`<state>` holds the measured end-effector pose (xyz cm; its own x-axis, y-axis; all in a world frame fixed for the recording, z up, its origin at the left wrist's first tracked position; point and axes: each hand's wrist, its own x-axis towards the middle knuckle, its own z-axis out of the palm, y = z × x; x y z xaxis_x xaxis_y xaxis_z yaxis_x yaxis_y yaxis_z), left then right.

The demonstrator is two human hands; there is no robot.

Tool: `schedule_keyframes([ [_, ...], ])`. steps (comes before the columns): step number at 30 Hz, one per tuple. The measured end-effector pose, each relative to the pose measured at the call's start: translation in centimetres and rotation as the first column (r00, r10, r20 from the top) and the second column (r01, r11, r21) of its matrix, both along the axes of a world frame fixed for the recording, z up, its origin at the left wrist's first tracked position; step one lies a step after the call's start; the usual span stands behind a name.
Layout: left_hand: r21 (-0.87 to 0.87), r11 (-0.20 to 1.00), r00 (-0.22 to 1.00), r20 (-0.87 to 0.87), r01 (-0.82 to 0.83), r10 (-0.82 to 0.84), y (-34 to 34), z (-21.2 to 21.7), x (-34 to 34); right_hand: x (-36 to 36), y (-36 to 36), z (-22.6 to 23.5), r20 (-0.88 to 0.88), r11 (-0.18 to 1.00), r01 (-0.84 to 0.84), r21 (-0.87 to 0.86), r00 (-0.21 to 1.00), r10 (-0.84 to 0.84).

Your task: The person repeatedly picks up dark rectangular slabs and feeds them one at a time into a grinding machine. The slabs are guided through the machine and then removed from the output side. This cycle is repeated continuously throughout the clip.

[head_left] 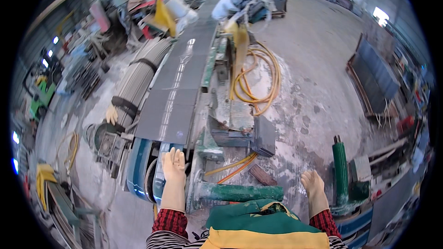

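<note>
My left hand (174, 165), in a cream glove, is raised at the near end of a conveyor. Its fingers are apart and slightly bent, with nothing visible in them. Just beyond the fingertips lies the near edge of a flat dark grey slab (165, 115), one of several lying end to end along the conveyor. Blue belts (140, 168) show below that edge; whether the hand touches the slab I cannot tell. Off to the right, above the floor, my right hand (314, 185) wears a matching glove. Its fingers are loosely curved and no object shows in it.
A green bar (242, 192) crosses in front of my body. At right stands a green post (340, 170). Yellow hoses (272, 83) coil beside the conveyor, near stacked dark slabs (264, 136). A rack of slabs (376, 76) stands farther right. A spare glove (111, 115) lies at left.
</note>
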<state>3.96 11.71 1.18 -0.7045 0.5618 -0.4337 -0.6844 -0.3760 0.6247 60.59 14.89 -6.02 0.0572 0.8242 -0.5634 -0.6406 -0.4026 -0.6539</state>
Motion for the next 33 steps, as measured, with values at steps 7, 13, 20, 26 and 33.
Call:
schedule_keyframes([
  [7,0.148,0.986,0.955,0.271,0.08,-0.119,-0.3,-1.4,-9.4,-5.4,2.7,1.1,0.104,0.995,-0.069,-0.078,0.992,0.077],
  [13,0.3,0.95,0.909,0.367,0.083,-0.195,2.9,-3.0,-13.9,-9.7,3.3,5.3,0.288,0.997,-0.079,-0.008,0.954,0.078],
  [20,0.17,0.985,0.94,0.338,-0.019,-0.04,4.6,-1.5,-12.7,-8.0,3.7,2.6,0.336,0.988,-0.006,-0.153,0.94,0.058],
  [26,-0.268,0.952,0.932,-0.285,0.146,-0.223,3.7,4.2,-13.5,-5.0,4.6,1.9,0.173,0.969,-0.244,-0.048,0.953,0.249],
  [33,0.198,0.973,0.986,0.089,0.121,-0.14,10.9,5.8,-10.6,-4.0,6.6,-3.5,0.237,0.961,-0.273,-0.038,0.932,0.274],
])
